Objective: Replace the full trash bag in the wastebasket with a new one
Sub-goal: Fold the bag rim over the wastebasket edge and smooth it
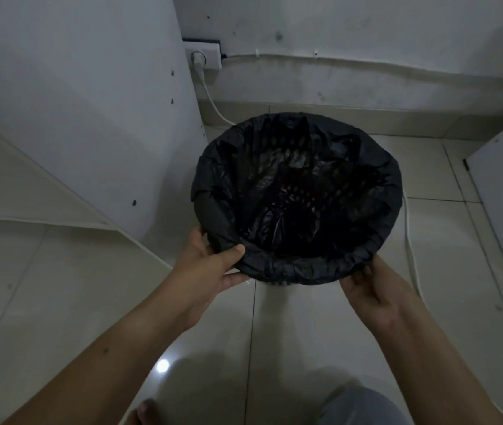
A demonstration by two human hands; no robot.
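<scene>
Black trash bag [296, 191] hides nearly all the wastebasket [277, 283] | left hand [210, 268] grips trash bag at near-left rim | right hand [372, 289] at near-right rim, grip unclear

wastebasket [274, 283]: walls hidden by black bag [296, 191]; only a lattice strip shows below the fold. bag btm too dark to read. left hand [210, 271]: fingers under rim, unseen. right hand [372, 291]: fingertips behind fold. white cable [213, 102] passes behind basket. foot [144, 412] & grey cloth [363, 406] cut off at btm edge.
</scene>
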